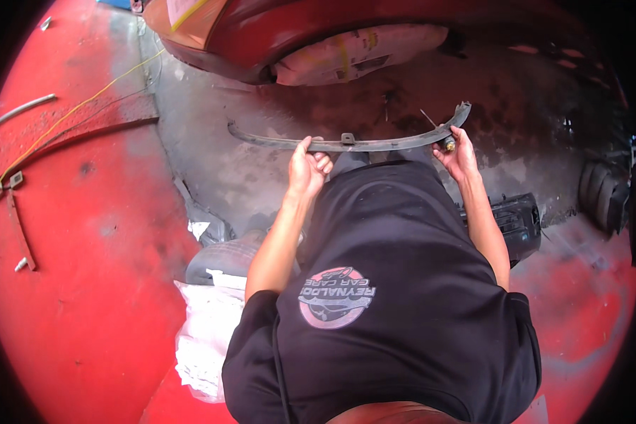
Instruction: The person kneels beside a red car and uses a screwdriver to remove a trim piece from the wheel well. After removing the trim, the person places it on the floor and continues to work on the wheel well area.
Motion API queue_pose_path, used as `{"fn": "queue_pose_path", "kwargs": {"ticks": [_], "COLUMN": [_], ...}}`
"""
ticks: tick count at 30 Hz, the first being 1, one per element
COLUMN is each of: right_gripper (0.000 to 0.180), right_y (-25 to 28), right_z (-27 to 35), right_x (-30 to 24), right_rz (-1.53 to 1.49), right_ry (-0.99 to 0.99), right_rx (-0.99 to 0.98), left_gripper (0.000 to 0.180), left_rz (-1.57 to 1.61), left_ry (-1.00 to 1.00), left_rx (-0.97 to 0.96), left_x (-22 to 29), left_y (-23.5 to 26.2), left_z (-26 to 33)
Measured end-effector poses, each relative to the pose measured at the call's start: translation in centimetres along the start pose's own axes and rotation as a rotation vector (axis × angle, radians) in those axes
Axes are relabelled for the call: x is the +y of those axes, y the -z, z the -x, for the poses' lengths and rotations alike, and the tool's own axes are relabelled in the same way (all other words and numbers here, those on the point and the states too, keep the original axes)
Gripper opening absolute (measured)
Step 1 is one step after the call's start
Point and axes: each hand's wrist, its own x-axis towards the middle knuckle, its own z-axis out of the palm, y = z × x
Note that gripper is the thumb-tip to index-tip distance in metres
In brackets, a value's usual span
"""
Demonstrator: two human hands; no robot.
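Observation:
A long, curved dark trim strip (378,146) with a small tab at its middle is held across in front of my body. My left hand (308,169) is closed on the strip left of the tab, thumb on top and fingers curled. Near the strip's upturned right end, my right hand (461,157) grips it as well. That same hand also has what looks like a screwdriver (449,143), its thin shaft pointing up and left past the strip. The fingers hide part of the handle.
Ahead stands a red car (254,35), its wheel (360,56) masked with a pale covering. A yellow cord (85,106) crosses the red floor at left. White bagged material (208,339) lies by my left side, and a black plastic part (512,222) by my right.

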Motion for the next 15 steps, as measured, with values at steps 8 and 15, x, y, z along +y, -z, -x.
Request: {"fn": "queue_pose_path", "kwargs": {"ticks": [8,15], "right_gripper": [0.039,0.034], "right_y": [-0.6,-1.4], "right_z": [0.9,0.9], "right_x": [-0.2,-0.1], "right_rz": [0.074,0.053], "right_ry": [-0.002,-0.013], "right_rx": [-0.013,0.008], "left_gripper": [0.025,0.023], "left_rz": [0.044,0.042], "left_ry": [0.077,0.085], "left_rx": [0.009,-0.052], "left_x": [-1.9,-3.0], "left_y": [-0.1,0.1], "left_z": [-0.3,-1.0]}}
